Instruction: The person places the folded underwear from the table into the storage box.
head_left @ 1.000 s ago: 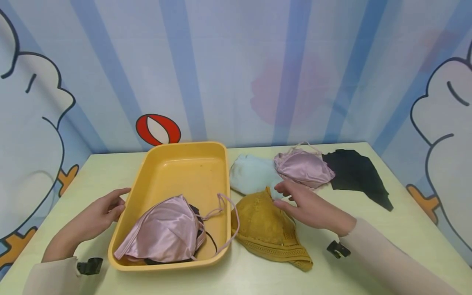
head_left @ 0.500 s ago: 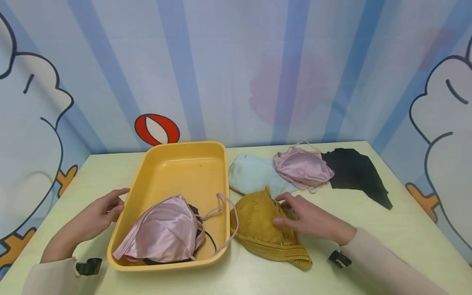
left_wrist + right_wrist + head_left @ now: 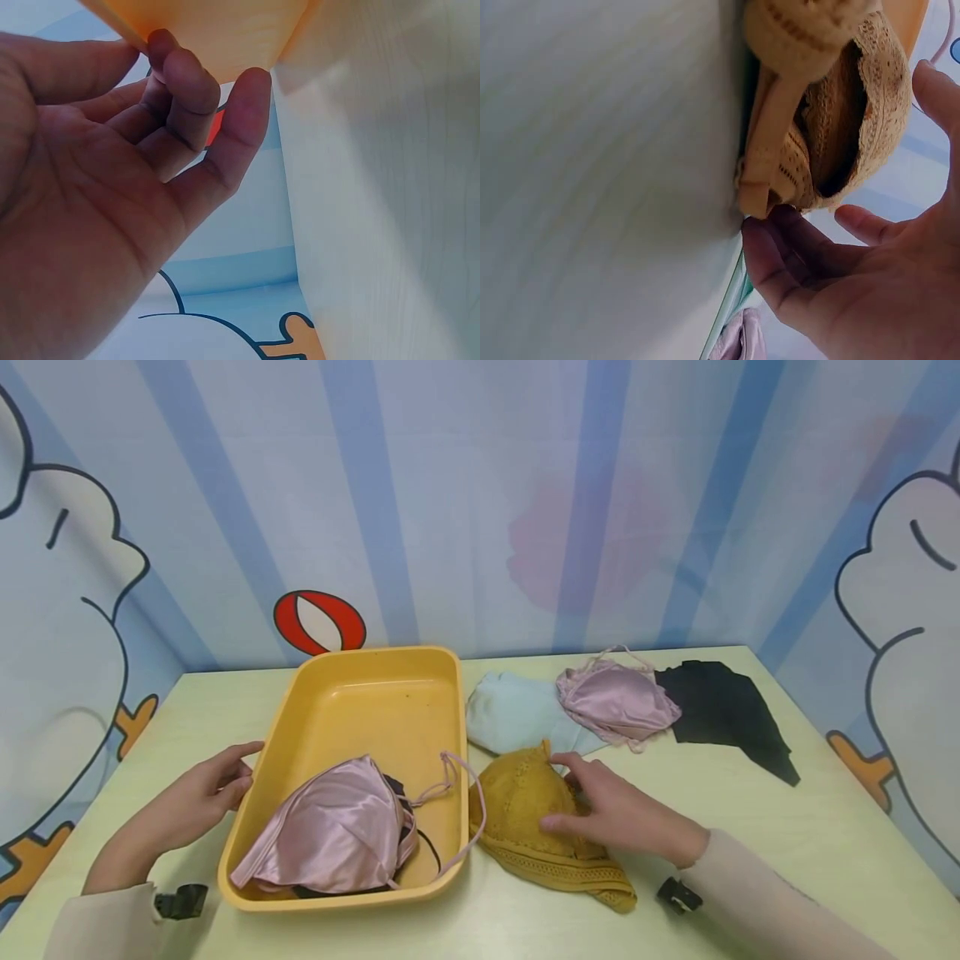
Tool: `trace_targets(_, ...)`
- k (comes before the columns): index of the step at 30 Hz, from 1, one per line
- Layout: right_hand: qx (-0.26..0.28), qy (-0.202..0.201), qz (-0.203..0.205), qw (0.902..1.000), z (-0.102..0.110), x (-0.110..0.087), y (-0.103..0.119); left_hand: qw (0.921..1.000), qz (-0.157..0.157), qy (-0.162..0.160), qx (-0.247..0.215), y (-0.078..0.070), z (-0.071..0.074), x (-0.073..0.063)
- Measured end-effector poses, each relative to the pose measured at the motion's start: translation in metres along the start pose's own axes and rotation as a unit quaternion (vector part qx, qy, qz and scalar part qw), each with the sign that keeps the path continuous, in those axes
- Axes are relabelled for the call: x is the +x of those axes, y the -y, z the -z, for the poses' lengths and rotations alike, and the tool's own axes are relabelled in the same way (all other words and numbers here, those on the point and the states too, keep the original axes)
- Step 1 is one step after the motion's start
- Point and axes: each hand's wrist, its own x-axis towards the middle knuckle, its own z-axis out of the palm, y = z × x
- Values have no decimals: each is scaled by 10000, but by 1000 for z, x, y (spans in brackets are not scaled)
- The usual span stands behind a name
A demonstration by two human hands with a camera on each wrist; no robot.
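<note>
A mustard-yellow bra [image 3: 521,797] with an openwork lace band lies cupped on the table, right of a yellow plastic tray [image 3: 386,693]. My right hand [image 3: 618,806] reaches over its right side, thumb and fingers spread around the cup. In the right wrist view, the fingertips [image 3: 761,232] meet the folded end of the bra, and the thumb stands apart near the cup's edge. My left hand [image 3: 198,797] is at the tray's left rim, relaxed fingertips [image 3: 187,71] against its outside. A pink satin bra [image 3: 337,831] lies inside the tray over dark cloth.
Behind the mustard bra lie a pale mint garment [image 3: 513,710], a second pink satin bra [image 3: 618,697] and a black garment [image 3: 723,710]. A pink strap [image 3: 480,793] hangs over the tray's right rim. A striped cartoon backdrop [image 3: 480,510] borders the table.
My right hand has moved down and left onto the mustard bra, its thumb now over the cup. The left hand and the tray have stayed put.
</note>
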Motion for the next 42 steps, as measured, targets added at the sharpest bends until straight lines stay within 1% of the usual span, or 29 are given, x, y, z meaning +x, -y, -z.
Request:
trace_targets(7, 50, -40, 120, 9999, -5, 2, 3, 10000, -42, -18, -37, 1, 0, -1)
trace_targets(13, 11, -246, 315, 9992, -5, 1, 7, 10000, -9, 2, -48, 1, 0, 0)
trace_targets(16, -28, -383, 493, 9980, -5, 1, 8, 10000, -6, 19, -62, 0, 0, 0)
trace_targets(19, -76, -543, 771, 9955, -5, 0, 10, 10000, -36, 22, -77, 0, -1, 0)
trace_targets(26, 137, -992, 1378, 9854, -3, -2, 12, 10000, -19, 23, -82, 1, 0, 0)
trace_targets(35, 338, -1404, 1792, 9732, -1, -5, 14, 10000, -51, -2, -17, 0, 0, 0)
trace_targets(39, 348, -1548, 2127, 9641, 2, -7, 15, 10000, -46, -13, 24, 0, -2, -1)
trace_targets(42, 375, -1710, 2384, 9553, 6, -8, 16, 10000, -41, -24, 50, 0, -2, -1)
